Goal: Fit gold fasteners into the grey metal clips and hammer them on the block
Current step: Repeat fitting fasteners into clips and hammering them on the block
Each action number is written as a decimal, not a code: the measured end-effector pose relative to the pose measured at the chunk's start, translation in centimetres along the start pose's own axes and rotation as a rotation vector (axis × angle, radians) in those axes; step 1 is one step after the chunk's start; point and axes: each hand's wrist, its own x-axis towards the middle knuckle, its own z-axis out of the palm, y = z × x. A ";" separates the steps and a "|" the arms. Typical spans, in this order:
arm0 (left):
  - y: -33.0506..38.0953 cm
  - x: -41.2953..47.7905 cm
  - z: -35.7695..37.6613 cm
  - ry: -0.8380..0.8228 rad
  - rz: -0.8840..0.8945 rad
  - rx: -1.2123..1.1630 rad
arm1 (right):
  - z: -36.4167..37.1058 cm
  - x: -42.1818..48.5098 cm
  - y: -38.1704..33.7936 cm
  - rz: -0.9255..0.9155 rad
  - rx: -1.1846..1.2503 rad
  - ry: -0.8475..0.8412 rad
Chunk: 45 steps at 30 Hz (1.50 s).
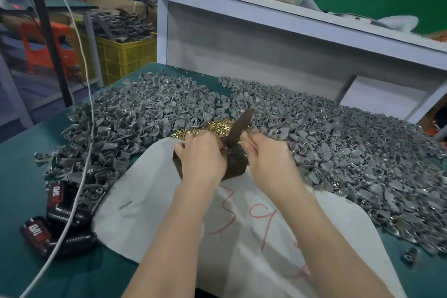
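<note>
Clips (135,113): grey heaps crowd the block (233,167); strays could tip it.
Left hand (200,152): curled on block; its hold I cannot tell; fingers risk my blow.
Fasteners (212,126): gold pile just behind.
Hammer (239,128): raised, tilted; may glance.
Right hand (268,159): clenched round the hammer.

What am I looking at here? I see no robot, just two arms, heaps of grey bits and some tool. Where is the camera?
There is no machine. A person works with bare hands, and the single picture comes from a camera worn on the head, looking down. The right hand grips a hammer by its wooden handle, with its blurred head above a dark block. The left hand curls over the block's top, and what it holds is hidden. The block stands on a white sheet marked in red. Behind it lies a small heap of gold fasteners. Grey metal clips are heaped on the green table to either side.
</note>
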 end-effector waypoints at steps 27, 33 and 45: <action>-0.1 -0.1 0.2 0.015 -0.016 -0.029 | -0.2 2.8 4.3 0.236 0.171 -0.069; 0.0 0.0 0.1 0.020 -0.026 -0.021 | 3.2 3.0 5.5 0.365 0.119 -0.301; 0.5 -0.1 -0.4 0.087 -0.013 -0.336 | 0.4 5.2 3.7 0.191 0.397 0.149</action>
